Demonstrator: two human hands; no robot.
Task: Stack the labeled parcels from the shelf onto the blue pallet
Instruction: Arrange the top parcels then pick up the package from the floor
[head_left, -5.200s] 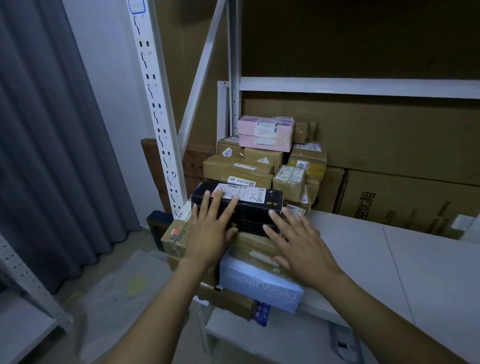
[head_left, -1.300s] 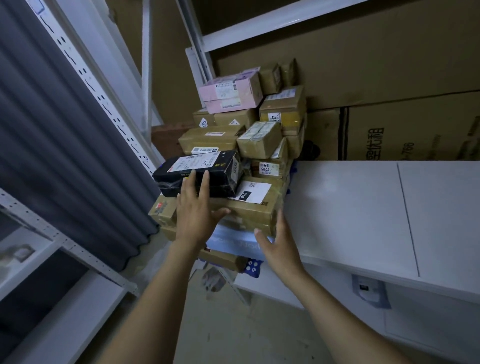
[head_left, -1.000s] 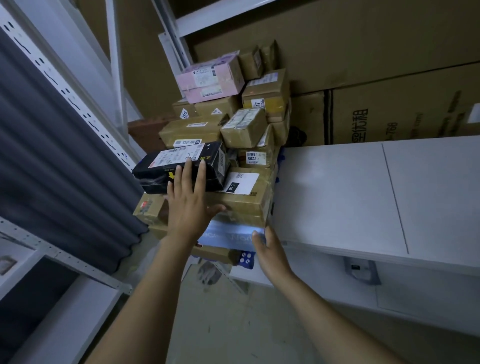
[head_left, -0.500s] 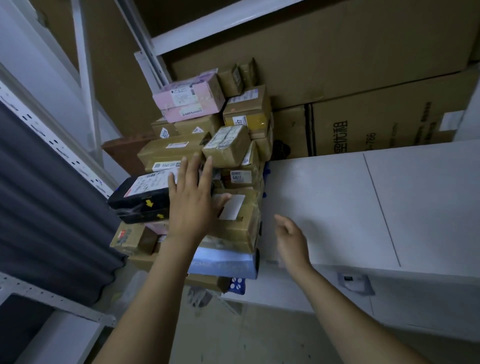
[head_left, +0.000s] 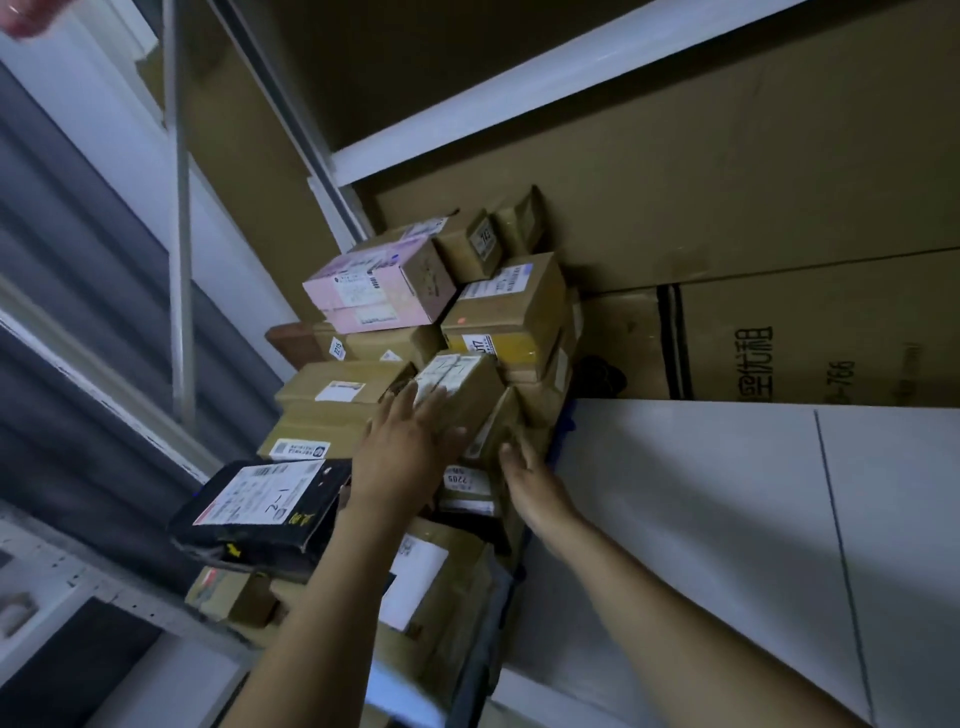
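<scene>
Dim storeroom shelving fills the view. White metal shelf beams (head_left: 519, 88) cross the top, large brown cardboard cartons (head_left: 779, 208) stand at one to two o'clock, and a grey curtain (head_left: 78, 260) hangs at nine o'clock. A white shelf surface (head_left: 701, 519) spreads across four o'clock. At the centre, just left of that surface, sits a crowded pile of labeled parcels (head_left: 343, 379), mostly brown cardboard boxes with tape and stickers.

The left hand (head_left: 402, 457) lies flat with its fingers straight and spread. Its fingertips rest on a small brown box with a white label (head_left: 462, 384) in the middle of the pile. The right hand (head_left: 535, 483), at four o'clock from the left one, is at the pile's right edge. Its fingers are extended, closed around nothing, and touch the boxes just under that small box.

A pink rectangular box (head_left: 379, 286) tops the pile at twelve o'clock from the left hand, with a brown box banded in yellow tape (head_left: 511, 317) at one o'clock. A flat black parcel with a white label (head_left: 260, 514) juts out, tilted, at eight o'clock.

Both forearms cover the lower parcels, and the bottom of the pile is blurred. A sliver of blue (head_left: 565, 428) shows at the pile's right edge, but what it belongs to cannot be told. A pinkish blur (head_left: 21, 15) is cut off by the top-left corner.
</scene>
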